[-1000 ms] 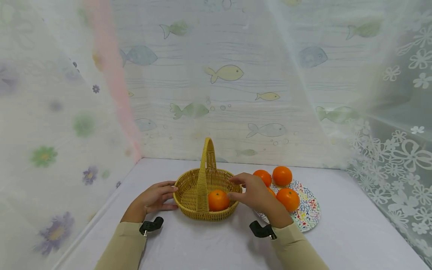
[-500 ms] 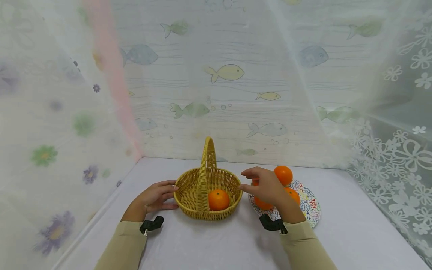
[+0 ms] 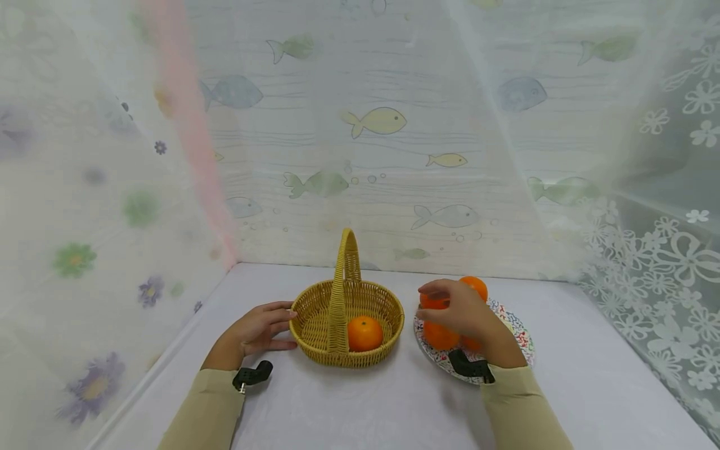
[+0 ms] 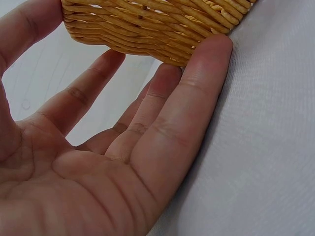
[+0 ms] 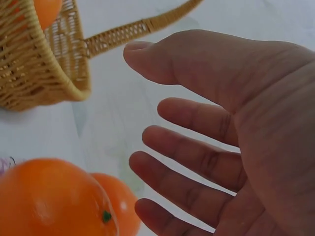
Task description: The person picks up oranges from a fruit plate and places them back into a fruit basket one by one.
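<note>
A yellow wicker basket (image 3: 360, 360) with a tall arched handle stands on the table, and one orange (image 3: 365, 334) lies inside it, right of the handle. My left hand (image 3: 261, 328) rests at the basket's left side; in the left wrist view its extended fingers (image 4: 202, 73) touch the woven wall. Over the patterned round plate (image 3: 522, 344) is my right hand (image 3: 464, 309), fingers spread and nothing between them. Several oranges sit on that plate, among them a near one (image 3: 440, 336) and a far one (image 3: 475, 286); my right hand partly covers them.
A white cloth covers the table (image 3: 349, 412). Behind it hangs a curtain (image 3: 394, 175) with printed fish, and sheer flowered curtains (image 3: 664, 281) flank the sides. The basket handle rises well above the rim.
My right hand has moved right, from over the basket's right rim to above the oranges on the plate. The left hand, basket and orange inside stay as they were.
</note>
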### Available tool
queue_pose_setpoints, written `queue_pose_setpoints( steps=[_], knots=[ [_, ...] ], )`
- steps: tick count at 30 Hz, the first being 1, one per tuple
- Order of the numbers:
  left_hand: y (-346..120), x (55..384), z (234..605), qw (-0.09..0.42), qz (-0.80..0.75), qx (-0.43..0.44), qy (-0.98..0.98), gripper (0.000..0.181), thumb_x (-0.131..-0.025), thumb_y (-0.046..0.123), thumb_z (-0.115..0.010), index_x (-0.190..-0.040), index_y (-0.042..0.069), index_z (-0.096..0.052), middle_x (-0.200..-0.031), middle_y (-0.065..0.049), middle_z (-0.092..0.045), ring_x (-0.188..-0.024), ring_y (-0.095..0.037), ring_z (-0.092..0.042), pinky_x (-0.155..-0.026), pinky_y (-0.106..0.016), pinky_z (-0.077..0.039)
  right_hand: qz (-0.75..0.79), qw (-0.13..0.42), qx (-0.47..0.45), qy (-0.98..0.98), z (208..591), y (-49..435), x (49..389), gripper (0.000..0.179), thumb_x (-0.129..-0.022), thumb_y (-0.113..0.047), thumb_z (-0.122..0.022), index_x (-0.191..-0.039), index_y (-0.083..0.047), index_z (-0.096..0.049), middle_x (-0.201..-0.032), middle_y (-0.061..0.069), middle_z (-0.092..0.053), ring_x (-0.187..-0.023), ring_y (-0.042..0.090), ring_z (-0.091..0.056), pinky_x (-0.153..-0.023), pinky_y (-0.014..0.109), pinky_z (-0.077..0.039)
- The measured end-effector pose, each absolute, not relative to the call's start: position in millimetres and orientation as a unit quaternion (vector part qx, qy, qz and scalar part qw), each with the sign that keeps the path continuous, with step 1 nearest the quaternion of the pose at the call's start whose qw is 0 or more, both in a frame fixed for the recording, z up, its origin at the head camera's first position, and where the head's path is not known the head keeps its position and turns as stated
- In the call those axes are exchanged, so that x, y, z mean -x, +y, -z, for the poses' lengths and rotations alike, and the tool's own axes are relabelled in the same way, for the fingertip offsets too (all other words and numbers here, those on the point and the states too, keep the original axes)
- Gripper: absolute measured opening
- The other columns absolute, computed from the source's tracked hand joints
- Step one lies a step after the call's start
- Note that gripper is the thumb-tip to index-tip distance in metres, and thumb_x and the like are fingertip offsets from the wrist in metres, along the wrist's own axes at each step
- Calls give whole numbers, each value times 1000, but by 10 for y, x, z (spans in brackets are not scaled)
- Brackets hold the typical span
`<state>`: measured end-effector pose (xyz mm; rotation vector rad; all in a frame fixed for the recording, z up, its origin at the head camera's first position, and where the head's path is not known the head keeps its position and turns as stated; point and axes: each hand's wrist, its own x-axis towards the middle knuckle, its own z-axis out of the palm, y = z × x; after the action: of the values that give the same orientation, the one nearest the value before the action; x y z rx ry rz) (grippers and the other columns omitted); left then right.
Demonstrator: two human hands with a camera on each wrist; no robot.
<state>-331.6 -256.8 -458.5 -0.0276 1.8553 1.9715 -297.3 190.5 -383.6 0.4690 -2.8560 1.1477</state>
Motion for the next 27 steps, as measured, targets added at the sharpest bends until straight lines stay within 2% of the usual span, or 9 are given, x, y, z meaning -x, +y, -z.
queue_pose_setpoints(
  steps=[7,12,19,27],
  knots=[
    [-2571,3326,4602,214,-713,14,668,64,-103,23,-64,-158,7,-36,-153,-15,-52,-128,-24,-62,-97,-57,-58,-368,3,-153,-917,3871,2065,3002,56,-84,-38,-86,-130,-10,-69,-129,10,-71,-121,34,-64,-105,55,-53],
    [-2567,3333,4622,209,-713,17,669,63,-102,24,-66,-157,8,-39,-152,-15,-53,-126,-23,-64,-96,-57,-58,-374,-8,-152,-915,3887,2150,3013,57,-83,-40,-87,-130,-12,-70,-129,9,-70,-124,37,-61,-107,58,-50],
    [-2569,3322,4609,207,-710,12,673,63,-102,24,-66,-157,7,-39,-153,-16,-51,-128,-24,-62,-97,-57,-58,-376,-38,-149,-914,3922,2258,3026,60,-82,-43,-87,-132,-14,-69,-132,5,-69,-128,34,-61,-110,57,-49],
    [-2585,3324,4596,215,-710,11,670,70,-101,26,-67,-159,6,-34,-152,-13,-53,-127,-22,-63,-97,-56,-58,-352,-61,-143,-923,3971,2311,3053,58,-80,-42,-88,-128,-13,-71,-128,5,-70,-126,35,-61,-104,54,-54]
  ],
)
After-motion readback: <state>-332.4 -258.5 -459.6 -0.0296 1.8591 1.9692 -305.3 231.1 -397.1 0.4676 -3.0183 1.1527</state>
